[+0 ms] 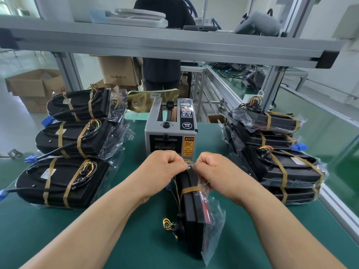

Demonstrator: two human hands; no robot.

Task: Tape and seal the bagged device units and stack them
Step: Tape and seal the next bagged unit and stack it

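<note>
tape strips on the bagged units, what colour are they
Brownish tan. The tape strips show best on the bagged units at left, head view.

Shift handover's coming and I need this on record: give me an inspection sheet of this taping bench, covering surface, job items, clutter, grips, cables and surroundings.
surface: green mat, bare between the arms.
job's things: bagged unit stands on edge at centre, one tape band round it; three taped units at left; taped stack at right; tape dispenser behind.
clutter: nothing seen.
grips: left hand and right hand both pinch at the unit's top end.
cables: coloured wires show at the unit's near end; blue connector by the left units.
surroundings: cardboard boxes, a person behind the bench, aluminium shelf overhead.
</note>
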